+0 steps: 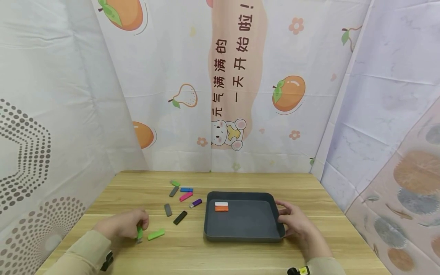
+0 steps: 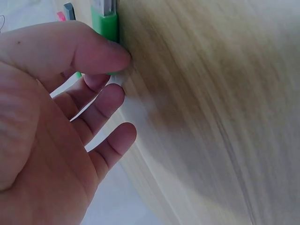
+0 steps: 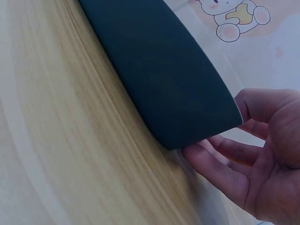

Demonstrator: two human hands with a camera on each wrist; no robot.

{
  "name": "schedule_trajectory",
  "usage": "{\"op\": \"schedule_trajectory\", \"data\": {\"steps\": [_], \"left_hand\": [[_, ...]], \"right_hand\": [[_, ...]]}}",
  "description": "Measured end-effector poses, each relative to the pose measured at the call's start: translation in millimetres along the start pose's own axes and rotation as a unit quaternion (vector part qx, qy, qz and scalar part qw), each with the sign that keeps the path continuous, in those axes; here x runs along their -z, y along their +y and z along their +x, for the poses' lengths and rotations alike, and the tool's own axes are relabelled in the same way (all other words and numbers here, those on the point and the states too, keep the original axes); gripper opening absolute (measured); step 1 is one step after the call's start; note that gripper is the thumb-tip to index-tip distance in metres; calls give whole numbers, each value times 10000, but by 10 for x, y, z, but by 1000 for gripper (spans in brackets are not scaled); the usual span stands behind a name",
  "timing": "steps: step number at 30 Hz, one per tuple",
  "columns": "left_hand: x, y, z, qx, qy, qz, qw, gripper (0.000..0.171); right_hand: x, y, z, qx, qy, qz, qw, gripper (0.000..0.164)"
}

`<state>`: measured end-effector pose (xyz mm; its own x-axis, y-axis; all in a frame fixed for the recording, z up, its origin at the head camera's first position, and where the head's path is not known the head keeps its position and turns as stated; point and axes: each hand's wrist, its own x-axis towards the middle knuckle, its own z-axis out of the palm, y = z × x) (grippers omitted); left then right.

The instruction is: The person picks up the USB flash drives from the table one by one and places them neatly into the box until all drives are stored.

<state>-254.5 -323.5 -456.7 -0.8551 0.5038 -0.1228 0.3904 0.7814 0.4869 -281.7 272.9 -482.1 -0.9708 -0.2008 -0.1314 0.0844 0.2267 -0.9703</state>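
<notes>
My left hand (image 1: 132,223) pinches a green USB stick (image 1: 139,231) between thumb and fingers, low over the wood table. Its clear and metal end points toward the near edge, and the left wrist view shows the green body (image 2: 107,27) at the thumb tip. Just right of this hand lies a lighter green USB stick (image 1: 156,234). At the right, my right hand (image 1: 295,220) holds the side of a dark grey tray (image 1: 244,238), thumb and fingers at its corner (image 3: 187,117). Inside the tray, a white stick (image 1: 221,204) and an orange stick (image 1: 221,209) lie side by side.
Between left hand and tray lie a black stick (image 1: 180,217), a grey stick (image 1: 168,210) and a purple stick (image 1: 196,203). Farther back are a pink stick (image 1: 186,196), a blue stick (image 1: 186,190), another grey stick (image 1: 173,191) and a green stick (image 1: 175,183). A printed curtain (image 1: 172,133) hangs behind the table.
</notes>
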Motion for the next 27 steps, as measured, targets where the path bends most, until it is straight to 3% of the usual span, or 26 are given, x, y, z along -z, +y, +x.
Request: {"op": "schedule_trajectory", "data": {"steps": [9, 27], "left_hand": [[17, 16, -1, 388, 63, -131, 9991, 36], [-3, 13, 15, 4, 12, -118, 9999, 41]], "right_hand": [[2, -5, 5, -22, -7, 19, 10000, 72], [-6, -21, -17, 32, -25, 9, 10000, 73]]}}
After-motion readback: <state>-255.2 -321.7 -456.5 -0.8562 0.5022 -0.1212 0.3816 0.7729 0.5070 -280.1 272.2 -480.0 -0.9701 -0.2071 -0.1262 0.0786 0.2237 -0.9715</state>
